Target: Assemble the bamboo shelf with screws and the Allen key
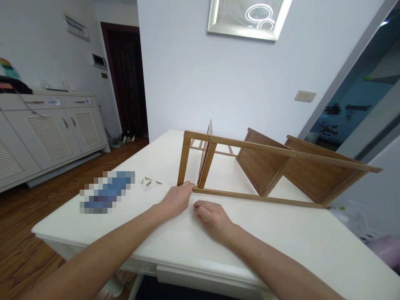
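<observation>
A wooden shelf rack (231,193) lies on its side on the white table (268,246), its brown shelf boards standing on edge. At its near left corner, my left hand (177,200) is closed around the end of the frame; part of that end is hidden by the fingers. My right hand (214,218) pinches a thin metal hex key (195,197), which points up to the lower rail by the corner joint. Several small screws (148,181) lie loose on the tabletop, left of my left hand.
A blurred-out blue item (108,192) lies on the table's left side. Behind the table rises a wall with a framed picture (246,35) and a switch (305,96). A white cabinet (53,129) stands at the left, and a drawer front (212,281) is below the near edge.
</observation>
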The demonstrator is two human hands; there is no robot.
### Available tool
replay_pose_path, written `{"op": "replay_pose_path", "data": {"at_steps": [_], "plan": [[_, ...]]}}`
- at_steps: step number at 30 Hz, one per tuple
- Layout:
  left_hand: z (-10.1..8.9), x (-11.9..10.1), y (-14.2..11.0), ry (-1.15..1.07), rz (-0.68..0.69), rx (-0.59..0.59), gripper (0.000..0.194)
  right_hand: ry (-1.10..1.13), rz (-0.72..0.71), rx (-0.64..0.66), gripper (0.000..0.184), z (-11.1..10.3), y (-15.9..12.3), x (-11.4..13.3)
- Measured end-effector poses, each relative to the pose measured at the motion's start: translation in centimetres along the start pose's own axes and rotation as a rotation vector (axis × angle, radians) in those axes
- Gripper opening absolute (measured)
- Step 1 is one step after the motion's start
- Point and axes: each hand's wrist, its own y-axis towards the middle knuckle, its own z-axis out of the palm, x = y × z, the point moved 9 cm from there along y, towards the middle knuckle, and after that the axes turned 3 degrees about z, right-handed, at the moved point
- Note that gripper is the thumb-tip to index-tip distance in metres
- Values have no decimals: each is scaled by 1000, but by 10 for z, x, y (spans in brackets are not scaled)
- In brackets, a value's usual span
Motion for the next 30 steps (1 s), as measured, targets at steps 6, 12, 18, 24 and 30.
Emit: {"op": "replay_pose_path", "data": {"at_steps": [6, 12, 18, 24, 30], "plan": [[0, -1, 0, -7, 10, -4, 34, 13, 23, 17, 23, 0, 0, -3], [1, -1, 0, 1, 19, -9, 34, -1, 20, 26, 21, 2, 0, -3], [-1, -1, 0, 4, 16, -11, 33, -38, 24, 37, 22, 4, 0, -4], [-1, -1, 0, -7, 8, -6, 33, -49, 3, 7, 23, -1, 1, -1], [1, -1, 0, -15, 9, 3, 33, -46, 10, 10, 25, -1, -1, -3]]}}
